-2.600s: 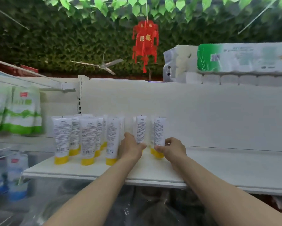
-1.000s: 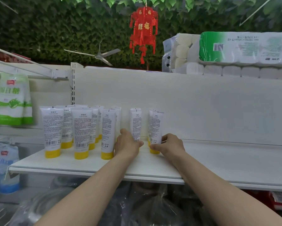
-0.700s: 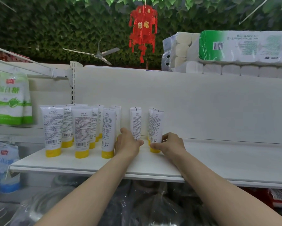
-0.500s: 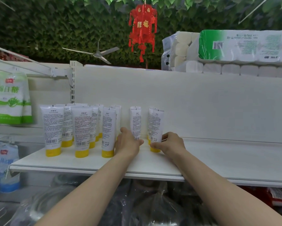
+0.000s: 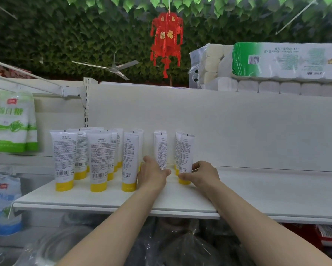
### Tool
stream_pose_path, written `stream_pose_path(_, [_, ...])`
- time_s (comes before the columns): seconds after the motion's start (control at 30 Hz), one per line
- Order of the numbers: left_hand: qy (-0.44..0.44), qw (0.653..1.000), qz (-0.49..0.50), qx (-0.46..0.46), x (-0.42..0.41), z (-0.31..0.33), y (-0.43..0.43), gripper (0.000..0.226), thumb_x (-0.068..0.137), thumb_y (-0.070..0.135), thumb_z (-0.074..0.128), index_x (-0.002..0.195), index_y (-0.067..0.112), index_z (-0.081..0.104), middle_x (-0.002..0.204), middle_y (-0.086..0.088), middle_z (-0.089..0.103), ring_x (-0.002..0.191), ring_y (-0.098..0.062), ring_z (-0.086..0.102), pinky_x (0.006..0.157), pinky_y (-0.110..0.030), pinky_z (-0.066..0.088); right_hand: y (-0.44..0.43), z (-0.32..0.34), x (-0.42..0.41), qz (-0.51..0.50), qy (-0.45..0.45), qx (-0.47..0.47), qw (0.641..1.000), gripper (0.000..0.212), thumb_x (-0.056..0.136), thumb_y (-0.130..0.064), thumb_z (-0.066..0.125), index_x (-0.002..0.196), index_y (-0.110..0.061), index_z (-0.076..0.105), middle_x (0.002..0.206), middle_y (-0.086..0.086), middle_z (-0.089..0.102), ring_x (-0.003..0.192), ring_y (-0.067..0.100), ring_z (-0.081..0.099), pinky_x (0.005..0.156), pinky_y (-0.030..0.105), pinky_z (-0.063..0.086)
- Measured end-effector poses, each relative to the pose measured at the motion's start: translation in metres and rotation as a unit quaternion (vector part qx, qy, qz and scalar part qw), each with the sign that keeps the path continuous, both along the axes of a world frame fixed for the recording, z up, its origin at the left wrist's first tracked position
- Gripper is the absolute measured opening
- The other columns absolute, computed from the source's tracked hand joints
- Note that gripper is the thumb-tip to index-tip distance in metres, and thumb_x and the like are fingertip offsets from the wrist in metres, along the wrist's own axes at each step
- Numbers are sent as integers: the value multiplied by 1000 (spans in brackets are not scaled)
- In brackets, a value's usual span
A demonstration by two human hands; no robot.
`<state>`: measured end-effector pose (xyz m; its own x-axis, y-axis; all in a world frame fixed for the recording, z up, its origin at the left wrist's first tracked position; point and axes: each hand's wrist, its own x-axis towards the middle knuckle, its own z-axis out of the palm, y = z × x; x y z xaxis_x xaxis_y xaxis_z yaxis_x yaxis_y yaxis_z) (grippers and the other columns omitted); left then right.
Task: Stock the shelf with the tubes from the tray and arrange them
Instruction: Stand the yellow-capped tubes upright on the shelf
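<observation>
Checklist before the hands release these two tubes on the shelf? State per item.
1. Left hand grips the middle tube low down: ok.
2. Right hand pinches the rightmost tube just above its yellow cap: ok.
3. Rightmost tube upright, cap on the shelf: ok.
4. Middle tube's cap seated: cannot tell, the left hand hides it.
5. Spacing matches the left rows: not ok, the gap left of the middle tube looks wider.
6. Bare shelf to the right for more tubes: ok.
</observation>
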<state>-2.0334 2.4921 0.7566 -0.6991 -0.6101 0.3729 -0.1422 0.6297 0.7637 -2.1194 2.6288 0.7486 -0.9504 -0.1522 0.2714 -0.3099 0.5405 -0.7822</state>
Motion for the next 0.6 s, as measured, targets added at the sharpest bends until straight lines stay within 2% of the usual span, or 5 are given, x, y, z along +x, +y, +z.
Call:
stream_pose_path(0.2, [40,999,-5,9,1,1,3,65,82,33,76,124,8,33,128,-11,56,116,-32,57,85,-34,44,1,0,4,2,2,-1,1000,51,50,-57,83,87,-31,58,98,-9,66,95,12,62,88,38,54])
stream_pose_path(0.33, [94,996,-5,1,1,-1,7,92,74,34,82,140,6,24,135,-13,46,126,-32,46,103,-39,42,4,0,15,13,20,-9,1000,71,41,-67,78,99,-33,56,106,-9,64,98,10,62,89,36,54])
stream_pose_path(0.4, [128,991,-5,-28,3,-1,9,102,74,36,82,145,7,16,142,-14,40,134,-32,38,110,-41,37,8,1,22,17,33,-17,999,75,52,-62,83,113,-29,55,114,-7,60,105,12,58,91,35,53])
stream_pose_path(0.5, [164,981,2,-107,11,1,13,108,79,39,77,152,6,4,158,-16,18,147,-30,17,120,-40,21,20,3,36,10,61,-12,998,78,64,-57,83,127,-26,50,123,-6,54,117,15,52,97,37,50])
stream_pose_path(0.6, [198,961,27,-193,25,7,19,103,84,45,70,153,5,6,161,-16,7,150,-29,6,121,-40,13,46,8,52,-1,94,14,995,74,72,-55,78,132,-23,48,130,-5,53,123,17,49,102,34,44])
